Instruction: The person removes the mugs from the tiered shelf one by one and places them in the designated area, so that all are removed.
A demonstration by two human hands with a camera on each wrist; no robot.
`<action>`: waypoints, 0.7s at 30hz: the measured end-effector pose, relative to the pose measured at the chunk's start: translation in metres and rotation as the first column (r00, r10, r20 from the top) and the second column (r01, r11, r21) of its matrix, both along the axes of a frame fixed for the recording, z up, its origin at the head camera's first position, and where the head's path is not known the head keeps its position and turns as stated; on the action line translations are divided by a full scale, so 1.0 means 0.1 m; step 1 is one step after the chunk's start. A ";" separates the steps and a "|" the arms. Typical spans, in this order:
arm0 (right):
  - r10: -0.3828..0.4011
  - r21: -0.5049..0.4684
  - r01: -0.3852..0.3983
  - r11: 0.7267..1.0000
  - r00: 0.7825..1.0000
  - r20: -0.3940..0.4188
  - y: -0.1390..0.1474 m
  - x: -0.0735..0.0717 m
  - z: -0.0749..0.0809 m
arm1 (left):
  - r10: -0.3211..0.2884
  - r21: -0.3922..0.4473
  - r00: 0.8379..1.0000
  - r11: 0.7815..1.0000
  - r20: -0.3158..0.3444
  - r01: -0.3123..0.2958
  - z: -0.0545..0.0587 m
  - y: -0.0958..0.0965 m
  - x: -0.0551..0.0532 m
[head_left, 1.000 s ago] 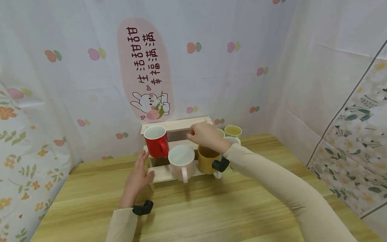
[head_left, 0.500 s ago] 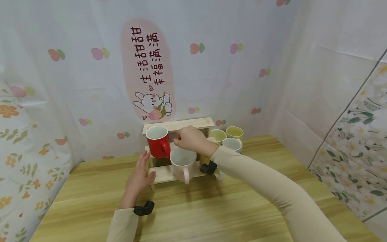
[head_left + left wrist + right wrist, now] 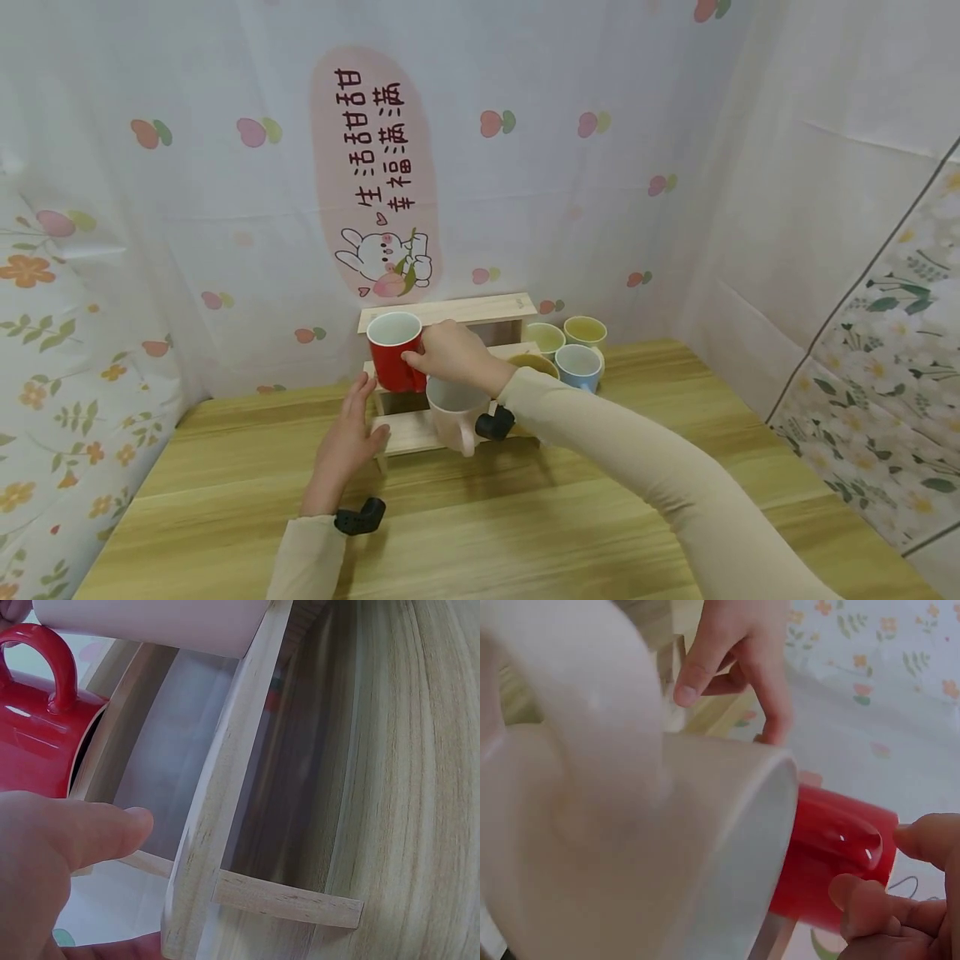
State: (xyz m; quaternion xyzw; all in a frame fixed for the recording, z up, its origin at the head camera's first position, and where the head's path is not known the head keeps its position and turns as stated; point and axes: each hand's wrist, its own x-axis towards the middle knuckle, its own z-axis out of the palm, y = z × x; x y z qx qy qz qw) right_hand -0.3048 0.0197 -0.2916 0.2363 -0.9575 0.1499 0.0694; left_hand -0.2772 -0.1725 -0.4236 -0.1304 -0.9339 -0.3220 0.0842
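A red mug (image 3: 393,358) with a white inside stands on the middle step of a small wooden rack (image 3: 405,433), its handle facing front right. My right hand (image 3: 455,354) is at this mug's handle side, with the thumb overlapping the mug in the head view. In the right wrist view the fingers (image 3: 859,900) and thumb flank the handle side near the rim, spread apart. My left hand (image 3: 345,446) is at the rack's left end, fingers extended, with its thumb (image 3: 112,829) near the planks. A pale pink mug (image 3: 450,417) sits on the lower step, partly behind my right wrist.
A mustard mug (image 3: 534,363) on the rack is mostly hidden by my right sleeve. Right of the rack stand a pale green cup (image 3: 546,337), a yellow cup (image 3: 587,330) and a light blue cup (image 3: 577,371). A patterned curtain (image 3: 525,192) hangs behind the wooden table (image 3: 465,533).
My right hand has moved left from above the mustard mug, across the pink mug, to the red mug's handle side. My left hand stays at the rack's left end.
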 end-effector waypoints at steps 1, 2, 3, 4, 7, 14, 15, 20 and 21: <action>-0.002 0.001 0.002 1.000 1.000 0.003 -0.02 0.00 -0.02 | 0.001 -0.001 1.000 1.000 0.000 -0.001 0.00 0.00 0.00; -0.007 0.000 0.007 1.000 1.000 0.007 -0.04 0.00 -0.03 | 0.001 -0.002 1.000 1.000 -0.001 -0.001 0.00 0.00 0.00; -0.014 -0.003 0.014 1.000 1.000 0.012 -0.06 0.00 -0.05 | 0.001 0.001 1.000 1.000 -0.002 -0.001 0.00 0.00 0.00; -0.021 -0.008 0.021 1.000 1.000 0.021 -0.08 0.00 -0.06 | 0.001 0.004 1.000 1.000 -0.003 -0.001 0.00 0.00 0.00; -0.043 -0.031 0.045 0.999 0.998 0.051 -0.13 0.02 -0.09 | 0.001 0.009 1.000 1.000 -0.005 -0.001 -0.01 0.00 0.00; -0.070 -0.064 0.075 0.995 0.995 0.070 -0.18 0.06 -0.12 | 0.003 0.014 1.000 1.000 -0.010 -0.002 0.00 0.00 0.00; -0.076 -0.071 0.082 0.994 0.994 0.081 -0.18 0.07 -0.13 | 0.003 0.014 1.000 1.000 -0.013 -0.003 0.00 0.00 0.00; -0.104 -0.104 0.111 0.988 0.992 0.075 -0.20 0.07 -0.18 | 0.004 0.009 1.000 1.000 -0.006 -0.004 0.00 0.00 0.02; -0.107 -0.112 0.112 0.987 0.993 0.053 -0.20 0.07 -0.20 | 0.006 0.012 1.000 1.000 -0.004 -0.005 0.00 0.00 0.02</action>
